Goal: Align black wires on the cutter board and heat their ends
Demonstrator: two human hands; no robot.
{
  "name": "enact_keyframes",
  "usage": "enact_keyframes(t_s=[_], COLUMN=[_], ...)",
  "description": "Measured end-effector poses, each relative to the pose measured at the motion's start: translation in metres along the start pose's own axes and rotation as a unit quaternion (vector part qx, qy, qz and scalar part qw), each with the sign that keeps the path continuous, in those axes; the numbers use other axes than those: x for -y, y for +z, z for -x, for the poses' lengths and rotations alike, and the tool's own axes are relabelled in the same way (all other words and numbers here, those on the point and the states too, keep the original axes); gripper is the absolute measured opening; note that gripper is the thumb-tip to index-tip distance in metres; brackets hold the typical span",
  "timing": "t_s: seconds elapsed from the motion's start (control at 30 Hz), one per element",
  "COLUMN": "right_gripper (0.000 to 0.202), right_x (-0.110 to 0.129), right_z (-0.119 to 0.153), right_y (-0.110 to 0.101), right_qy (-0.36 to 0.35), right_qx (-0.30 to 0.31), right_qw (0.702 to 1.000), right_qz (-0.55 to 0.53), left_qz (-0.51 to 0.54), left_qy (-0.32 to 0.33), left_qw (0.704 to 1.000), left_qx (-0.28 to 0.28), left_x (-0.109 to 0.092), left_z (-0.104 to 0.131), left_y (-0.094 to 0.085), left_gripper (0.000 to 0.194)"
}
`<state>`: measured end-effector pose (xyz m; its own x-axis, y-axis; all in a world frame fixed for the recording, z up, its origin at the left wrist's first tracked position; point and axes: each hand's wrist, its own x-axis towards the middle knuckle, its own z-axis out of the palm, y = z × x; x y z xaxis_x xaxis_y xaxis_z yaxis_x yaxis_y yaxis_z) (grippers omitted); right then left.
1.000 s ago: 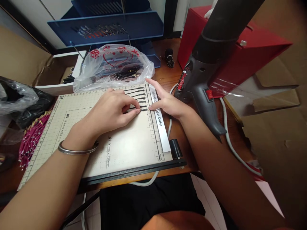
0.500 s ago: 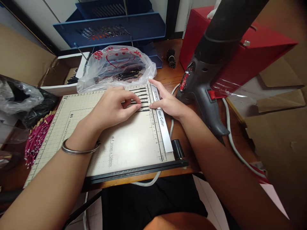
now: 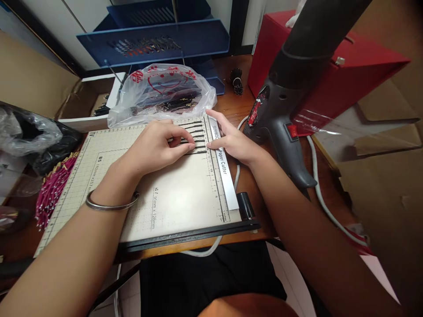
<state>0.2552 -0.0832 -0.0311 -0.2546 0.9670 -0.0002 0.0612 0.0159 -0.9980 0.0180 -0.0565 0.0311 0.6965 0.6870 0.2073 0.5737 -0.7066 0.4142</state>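
Several thin black cords [image 3: 197,130] lie in parallel on the cream, grid-marked board of a paper cutter [image 3: 185,189], their ends near the ruler at its right side. My left hand [image 3: 157,143] rests over them, thumb and index finger pinched together on one of the black cords. The palm hides the cords' left ends. On the white strip labelled "Paper Cutter" [image 3: 228,189] lies my right hand [image 3: 236,143], its thumb and index finger spread apart. One fingertip touches the board just beyond the cord ends, and nothing is held in it.
A clear plastic bag [image 3: 132,112] with black pieces lies behind the board, beside a white box [image 3: 82,119]. Magenta cords [image 3: 54,191] are bunched at left. A heat gun [image 3: 280,119] stands right, before a red box [image 3: 317,83]. Blue trays [image 3: 198,39] stand behind.
Both hands keep nearly the same places and grip. The whole view has shifted very slightly.
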Motion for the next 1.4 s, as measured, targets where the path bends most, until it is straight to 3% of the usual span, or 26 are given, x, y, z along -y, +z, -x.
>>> enact_keyframes(t_s=[1.4], right_gripper=[0.109], right_x=[-0.0015], right_z=[0.0005], right_y=[-0.0002], right_qy=[-0.014], right_qx=[0.007], right_qw=[1.0], right_qz=[0.02], left_qz=[0.022], left_qy=[-0.008], left_qw=[1.0], left_qx=[0.014], left_x=[0.0035], left_z=[-0.0011], left_y=[0.0037], left_gripper=[0.024])
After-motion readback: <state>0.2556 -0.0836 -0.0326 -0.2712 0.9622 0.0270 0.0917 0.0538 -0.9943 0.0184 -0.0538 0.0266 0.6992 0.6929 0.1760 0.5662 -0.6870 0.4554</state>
